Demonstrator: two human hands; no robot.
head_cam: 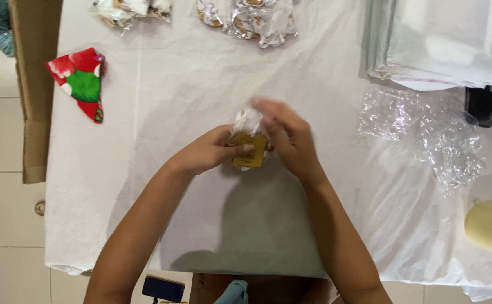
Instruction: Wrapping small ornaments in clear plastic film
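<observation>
A small tan block wrapped in a clear plastic bag (248, 149) is held above the middle of the white-covered table (212, 225). My left hand (209, 151) grips its lower part, thumb across the front. My right hand (286, 135) pinches the bunched top of the bag; its fingers are blurred.
Several similar filled clear packets (246, 19) lie along the far edge. A red, green and white cloth (80, 81) hangs at the far left corner. Loose clear plastic (426, 132), a stack of white sheets (437, 39) and a yellowish tape roll (490, 228) are at the right. A cardboard box (32, 84) stands left of the table.
</observation>
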